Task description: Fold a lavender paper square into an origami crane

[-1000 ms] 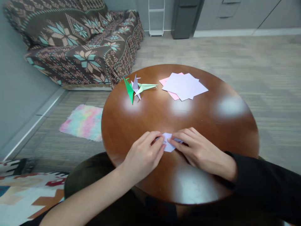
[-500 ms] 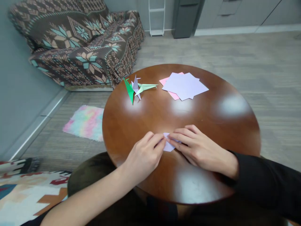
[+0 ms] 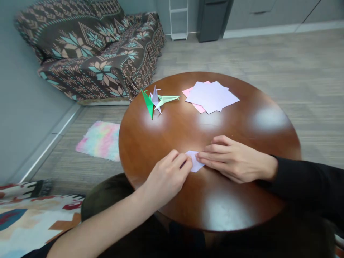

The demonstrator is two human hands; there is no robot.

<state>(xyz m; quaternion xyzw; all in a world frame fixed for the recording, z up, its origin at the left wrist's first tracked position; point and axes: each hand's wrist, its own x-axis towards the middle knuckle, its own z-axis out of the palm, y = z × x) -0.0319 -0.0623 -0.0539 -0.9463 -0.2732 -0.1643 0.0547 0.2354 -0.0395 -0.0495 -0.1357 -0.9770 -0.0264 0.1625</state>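
A small lilac sheet of folded paper (image 3: pixel 195 165) lies on the table between my two hands, with parts of its left and right sides covered by fingers. My left hand (image 3: pixel 172 172) is closed, its fingertips pinching and pressing the paper's left side. From the other side, my right hand (image 3: pixel 233 160) has its fingers pressed together, their tips on the paper's upper right part; its thumb is mostly hidden. Farther back stand three folded paper cranes: a green crane (image 3: pixel 148 104), a lilac crane (image 3: pixel 155 97) and a pale green crane (image 3: pixel 168 99).
The round brown table (image 3: pixel 166 136) carries a fanned pile of lilac and pink paper sheets (image 3: pixel 212 97) at its far side. A patterned sofa (image 3: pixel 102 68) stands behind on the left. A fluffy pastel rug (image 3: pixel 100 140) lies on the floor, and a white rack (image 3: pixel 179 21) stands by the wall.
My right hand has shifted slightly right and away from me, uncovering more of the folded paper. My left fingertips have moved slightly right over its left part. The camera view has shifted a little.
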